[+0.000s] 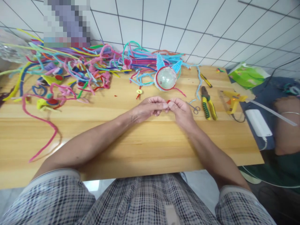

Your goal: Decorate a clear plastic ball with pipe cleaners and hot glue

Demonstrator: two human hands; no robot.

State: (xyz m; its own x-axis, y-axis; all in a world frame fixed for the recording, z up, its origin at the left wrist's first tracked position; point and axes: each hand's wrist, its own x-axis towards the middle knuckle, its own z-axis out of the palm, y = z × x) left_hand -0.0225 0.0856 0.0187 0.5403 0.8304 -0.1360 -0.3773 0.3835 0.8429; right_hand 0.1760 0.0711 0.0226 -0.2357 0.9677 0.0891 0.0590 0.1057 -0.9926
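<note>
Over the middle of the table, my left hand (pixel 150 108) and my right hand (pixel 182 112) meet, thumbs and fingers pinched together. Between the fingertips shows a small red piece of pipe cleaner (pixel 168 101), mostly covered by the fingers. Just beyond sits a clear round ball (pixel 167 78) with a red pipe-cleaner ring around its front and two blue pipe-cleaner ears (pixel 160 61) on top. A small yellow coil on a red stem (pixel 139 92) lies beyond my left hand. Small scissors (pixel 196 109) rest beside my right hand, partly hidden by it.
A tangle of colourful pipe cleaners (pixel 93 67) fills the back left. To the right lie pliers (pixel 208 104), a yellow cutter knife (pixel 206 80) and a yellow glue gun (pixel 233 100). A white power block (pixel 258 122) and another person's arm (pixel 287 125) are at the far right.
</note>
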